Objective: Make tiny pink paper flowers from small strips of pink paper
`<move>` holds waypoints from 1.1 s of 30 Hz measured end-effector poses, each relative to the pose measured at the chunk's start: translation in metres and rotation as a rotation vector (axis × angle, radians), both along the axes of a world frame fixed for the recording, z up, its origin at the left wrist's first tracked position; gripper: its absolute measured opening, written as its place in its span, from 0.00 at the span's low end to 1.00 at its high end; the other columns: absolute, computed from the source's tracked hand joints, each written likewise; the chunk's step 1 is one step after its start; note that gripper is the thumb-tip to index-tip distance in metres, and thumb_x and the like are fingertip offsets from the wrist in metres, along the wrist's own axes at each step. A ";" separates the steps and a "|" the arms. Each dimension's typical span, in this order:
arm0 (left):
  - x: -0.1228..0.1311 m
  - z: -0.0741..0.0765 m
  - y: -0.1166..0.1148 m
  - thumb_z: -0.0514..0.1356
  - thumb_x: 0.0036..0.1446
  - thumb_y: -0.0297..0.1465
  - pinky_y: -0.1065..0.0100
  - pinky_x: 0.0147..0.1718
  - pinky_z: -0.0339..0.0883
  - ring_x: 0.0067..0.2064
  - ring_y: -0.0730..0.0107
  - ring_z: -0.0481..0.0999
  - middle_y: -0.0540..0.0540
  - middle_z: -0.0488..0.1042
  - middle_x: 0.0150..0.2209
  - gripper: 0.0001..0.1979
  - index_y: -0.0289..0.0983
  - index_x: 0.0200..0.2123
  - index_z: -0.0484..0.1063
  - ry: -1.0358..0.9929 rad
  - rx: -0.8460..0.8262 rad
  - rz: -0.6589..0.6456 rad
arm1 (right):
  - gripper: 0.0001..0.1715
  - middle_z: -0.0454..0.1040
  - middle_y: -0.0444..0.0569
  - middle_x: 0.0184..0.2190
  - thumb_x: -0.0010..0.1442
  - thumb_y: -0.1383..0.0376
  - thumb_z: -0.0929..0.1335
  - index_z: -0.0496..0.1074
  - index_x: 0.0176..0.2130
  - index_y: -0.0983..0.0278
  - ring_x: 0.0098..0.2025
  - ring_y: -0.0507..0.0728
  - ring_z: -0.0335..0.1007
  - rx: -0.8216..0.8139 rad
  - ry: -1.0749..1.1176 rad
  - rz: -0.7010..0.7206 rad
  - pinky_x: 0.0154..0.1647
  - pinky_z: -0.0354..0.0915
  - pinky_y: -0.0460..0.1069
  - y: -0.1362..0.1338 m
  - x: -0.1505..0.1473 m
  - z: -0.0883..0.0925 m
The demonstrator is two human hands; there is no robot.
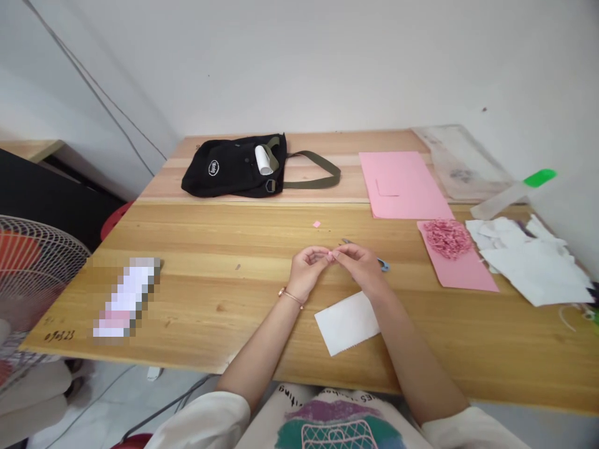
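Both hands meet at the middle of a wooden table (196, 293), fingertips touching. Left hand (306, 269), with a thin bracelet at the wrist, and right hand (360, 265) are curled nearly closed, pinching between them a tiny pink paper piece (331, 255); it is too small to tell its shape or how far it is rolled or folded. Just beyond the right hand lies a small pair of scissors (381, 263) with a blue handle, mostly hidden by the fingers. Near the person, under the right forearm, sits a white paper slip (346, 324). A little farther off, 1 loose pink scrap (317, 224) lies alone. To the right, a pink sheet (461, 268) carries a heap of small pink bits (447, 237), which suggests many pieces are already made. Beyond it lies a larger pink sheet (402, 184) with a cut in it, seemingly stock not yet used up, so the work looks partly done with more paper left. At the far right edge are crumpled white papers (533, 259) and a clear tool with a green tip (538, 179). At the far left side rests a black bag (234, 165) with an olive strap. A blurred-out object (126, 305) lies near the left, and a fan (28, 268) stands beside the table's left edge.
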State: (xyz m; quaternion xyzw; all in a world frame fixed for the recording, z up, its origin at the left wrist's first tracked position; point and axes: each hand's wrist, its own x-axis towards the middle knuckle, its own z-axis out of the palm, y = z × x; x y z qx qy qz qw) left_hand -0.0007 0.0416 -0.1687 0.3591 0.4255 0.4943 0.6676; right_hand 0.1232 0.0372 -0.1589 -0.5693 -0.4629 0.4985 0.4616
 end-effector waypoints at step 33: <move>0.000 -0.004 0.001 0.62 0.42 0.29 0.73 0.32 0.64 0.26 0.78 0.70 0.50 0.73 0.22 0.06 0.32 0.25 0.70 0.008 0.003 0.008 | 0.05 0.74 0.45 0.21 0.43 0.63 0.70 0.75 0.22 0.63 0.30 0.53 0.68 -0.023 0.058 0.042 0.37 0.62 0.49 -0.001 0.001 -0.003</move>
